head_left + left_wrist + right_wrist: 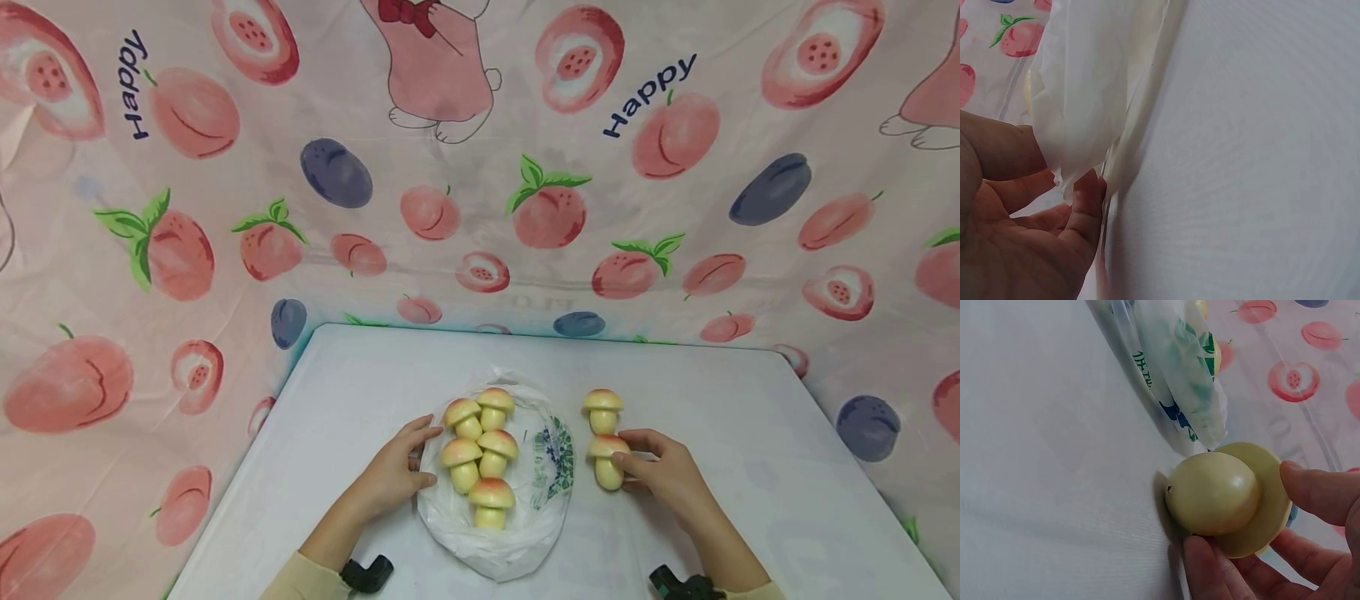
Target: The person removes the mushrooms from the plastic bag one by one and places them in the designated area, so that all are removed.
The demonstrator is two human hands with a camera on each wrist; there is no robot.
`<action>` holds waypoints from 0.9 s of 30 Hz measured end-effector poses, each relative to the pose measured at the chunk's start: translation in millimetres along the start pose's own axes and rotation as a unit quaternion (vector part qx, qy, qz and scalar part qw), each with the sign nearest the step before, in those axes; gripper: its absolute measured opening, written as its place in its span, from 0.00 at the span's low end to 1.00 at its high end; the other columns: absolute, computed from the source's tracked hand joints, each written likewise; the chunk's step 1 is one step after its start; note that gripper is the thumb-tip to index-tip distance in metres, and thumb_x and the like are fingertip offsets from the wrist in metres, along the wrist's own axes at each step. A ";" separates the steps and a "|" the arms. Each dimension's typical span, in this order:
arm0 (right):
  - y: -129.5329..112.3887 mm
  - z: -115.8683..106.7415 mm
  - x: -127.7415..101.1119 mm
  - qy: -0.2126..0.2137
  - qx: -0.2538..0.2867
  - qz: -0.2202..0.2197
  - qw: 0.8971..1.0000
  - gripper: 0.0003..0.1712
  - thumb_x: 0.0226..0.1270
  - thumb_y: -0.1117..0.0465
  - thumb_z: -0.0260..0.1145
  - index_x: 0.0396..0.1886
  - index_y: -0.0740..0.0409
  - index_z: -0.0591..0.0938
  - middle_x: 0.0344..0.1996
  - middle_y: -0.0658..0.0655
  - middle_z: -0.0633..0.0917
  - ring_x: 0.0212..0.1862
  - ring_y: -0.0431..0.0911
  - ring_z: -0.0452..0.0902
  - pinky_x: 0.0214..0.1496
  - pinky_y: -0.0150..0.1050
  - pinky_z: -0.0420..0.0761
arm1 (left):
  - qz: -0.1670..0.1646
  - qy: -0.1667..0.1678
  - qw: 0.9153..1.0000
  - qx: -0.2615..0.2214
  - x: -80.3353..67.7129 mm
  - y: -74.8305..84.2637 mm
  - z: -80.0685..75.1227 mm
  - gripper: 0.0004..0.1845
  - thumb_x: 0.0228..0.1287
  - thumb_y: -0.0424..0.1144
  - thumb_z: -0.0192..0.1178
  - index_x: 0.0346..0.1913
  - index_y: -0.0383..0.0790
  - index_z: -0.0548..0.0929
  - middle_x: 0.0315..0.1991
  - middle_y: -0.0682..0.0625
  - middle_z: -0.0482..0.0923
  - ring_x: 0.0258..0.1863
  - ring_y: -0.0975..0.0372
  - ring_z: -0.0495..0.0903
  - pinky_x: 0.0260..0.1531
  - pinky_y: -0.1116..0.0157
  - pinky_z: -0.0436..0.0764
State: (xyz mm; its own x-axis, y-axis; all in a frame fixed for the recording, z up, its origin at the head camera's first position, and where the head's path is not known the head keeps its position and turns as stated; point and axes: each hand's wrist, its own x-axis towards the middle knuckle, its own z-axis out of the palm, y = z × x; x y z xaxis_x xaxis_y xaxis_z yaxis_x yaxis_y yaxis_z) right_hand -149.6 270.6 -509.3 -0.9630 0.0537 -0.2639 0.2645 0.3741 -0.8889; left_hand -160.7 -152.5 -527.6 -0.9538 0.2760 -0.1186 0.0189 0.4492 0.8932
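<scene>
Right hand [660, 471] pinches a toy mushroom [607, 461] lying on the counter [750, 467]; left hand [393, 475], fingers relaxed, touches the plastic bag [517, 533] edge; five mushrooms [480, 454] lie between the hands.

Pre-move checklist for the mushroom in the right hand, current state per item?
1. Right hand grip on the held mushroom: fingers curled round cap and stem, ok.
2. Left hand on the plastic bag: fingers touch its left edge, ok.
3. Space on the bag for another: five mushrooms fill the middle, cannot tell.
4. Second mushroom on the table: upright, right behind the held one, contact cannot tell.
5. Path from hand to bag: nothing between them, ok.
</scene>
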 end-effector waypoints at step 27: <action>3.2 -2.9 5.6 -0.008 0.004 -0.001 1.000 0.33 0.77 0.57 0.71 0.74 0.70 0.75 0.72 0.74 0.77 0.55 0.46 0.86 0.48 0.45 0.92 | -0.002 0.004 1.000 0.008 0.2 -0.6 -0.5 0.40 0.58 0.19 0.72 0.75 0.39 0.77 0.86 0.42 0.59 0.53 0.53 0.85 0.49 0.61 0.88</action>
State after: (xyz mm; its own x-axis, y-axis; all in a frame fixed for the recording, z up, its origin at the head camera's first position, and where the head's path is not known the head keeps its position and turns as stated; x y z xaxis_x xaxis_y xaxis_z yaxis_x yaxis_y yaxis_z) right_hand -154.4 274.8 -512.5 -0.9625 0.0381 -0.2685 0.2634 0.3666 -0.8923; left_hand -161.1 -153.1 -528.0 -0.9560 0.2682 -0.1184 0.0204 0.4638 0.8857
